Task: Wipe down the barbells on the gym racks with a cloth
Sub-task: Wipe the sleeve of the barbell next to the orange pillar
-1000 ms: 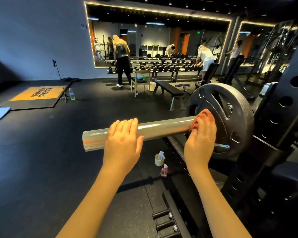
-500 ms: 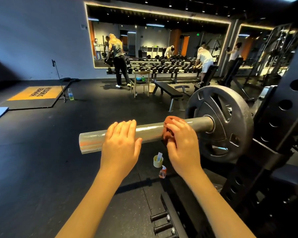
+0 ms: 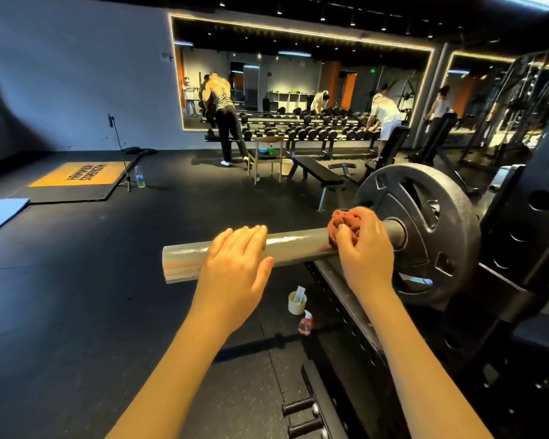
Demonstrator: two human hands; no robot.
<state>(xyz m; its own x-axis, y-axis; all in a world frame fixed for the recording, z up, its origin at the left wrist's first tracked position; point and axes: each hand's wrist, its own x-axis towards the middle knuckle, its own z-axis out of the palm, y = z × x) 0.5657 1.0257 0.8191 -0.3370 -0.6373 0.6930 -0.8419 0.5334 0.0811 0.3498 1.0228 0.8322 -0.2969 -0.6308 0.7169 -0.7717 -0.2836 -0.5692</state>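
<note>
A barbell sleeve (image 3: 298, 245) on a gym rack (image 3: 526, 217), with a rust-red cloth (image 3: 346, 221) pressed to it.

Watching remotely through the head camera, I see the grey sleeve jutting left out of the black rack, with a dark weight plate (image 3: 425, 217) loaded at its inner end. The left hand (image 3: 235, 274) lies flat over the sleeve toward its free end, fingers straight and together, thumb apart along the near side, gripping nothing. The right hand (image 3: 366, 251) has its fingers curled, clamping the bunched cloth against the top of the sleeve, just beside the plate's hub. On the black floor (image 3: 76, 312) below the sleeve stand a small pale cup (image 3: 297, 302) and, just nearer me, a small spray bottle (image 3: 305, 323) of reddish liquid. Far back, people (image 3: 225, 122) stand at a dumbbell rack (image 3: 314, 133) under a lit mirror (image 3: 298, 74).
</note>
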